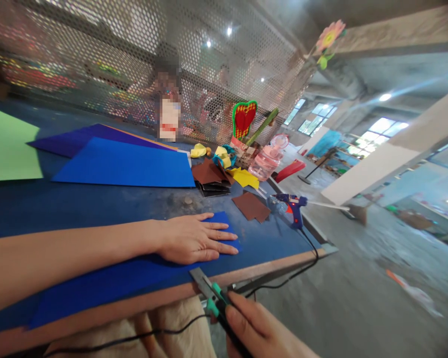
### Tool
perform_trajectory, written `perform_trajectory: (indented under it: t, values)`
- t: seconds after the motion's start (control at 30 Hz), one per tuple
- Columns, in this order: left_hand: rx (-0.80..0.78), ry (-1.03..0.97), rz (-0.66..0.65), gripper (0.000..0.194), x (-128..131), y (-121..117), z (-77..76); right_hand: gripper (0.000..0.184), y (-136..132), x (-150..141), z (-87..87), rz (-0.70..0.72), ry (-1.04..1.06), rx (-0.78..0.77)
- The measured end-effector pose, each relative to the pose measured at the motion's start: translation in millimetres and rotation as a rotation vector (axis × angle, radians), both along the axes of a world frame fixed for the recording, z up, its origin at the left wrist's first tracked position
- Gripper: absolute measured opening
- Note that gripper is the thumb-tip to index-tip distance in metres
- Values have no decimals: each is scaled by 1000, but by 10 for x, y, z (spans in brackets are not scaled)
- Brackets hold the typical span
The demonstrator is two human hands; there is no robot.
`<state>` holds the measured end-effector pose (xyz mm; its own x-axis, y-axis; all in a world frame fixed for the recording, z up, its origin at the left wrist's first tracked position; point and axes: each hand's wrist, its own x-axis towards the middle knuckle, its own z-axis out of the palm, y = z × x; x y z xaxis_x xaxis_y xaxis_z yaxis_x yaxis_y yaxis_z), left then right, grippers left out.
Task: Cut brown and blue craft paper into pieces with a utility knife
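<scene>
My left hand (190,238) lies flat, fingers spread, on a dark blue sheet (108,283) stretched along the table's near edge. In my right hand (254,323), below that edge, is a pair of scissors (209,291) with green and black handles. The blades point up and left, their tip at the sheet's near edge. Whether they touch the sheet, I cannot tell. Past my left hand lie a brighter blue sheet (130,164), a purple sheet (74,139) and a pale green sheet (9,149).
Brown pieces (211,174), yellow pieces (245,177) and a pink clear bottle (267,159) stand towards the table's right end. A glue gun (294,206) sits at the right edge, its black cord (283,284) hanging down. Perforated metal panel (127,64) stands behind.
</scene>
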<state>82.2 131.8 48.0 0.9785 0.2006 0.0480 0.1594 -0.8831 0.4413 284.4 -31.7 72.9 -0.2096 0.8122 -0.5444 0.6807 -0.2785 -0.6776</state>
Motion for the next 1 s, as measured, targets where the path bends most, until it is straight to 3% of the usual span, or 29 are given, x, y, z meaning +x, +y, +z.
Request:
perform_trajectory:
  t: [0.13, 0.33, 0.7, 0.87, 1.0]
  values:
    - [1, -27, 13, 45, 3, -10, -18, 50, 34, 3, 30, -23, 30, -5]
    - [18, -43, 51, 45, 18, -41, -44, 56, 110, 18, 83, -32, 157, -180]
    - [59, 0, 53, 47, 27, -52, -6, 64, 48, -4, -34, -105, 211, -146]
    - [64, 0, 72, 47, -141, -57, 29, 65, 25, -18, -16, -115, 213, -142]
    - [71, 0, 186, 48, -346, -93, -8, 62, 45, -17, -49, -138, 245, -180]
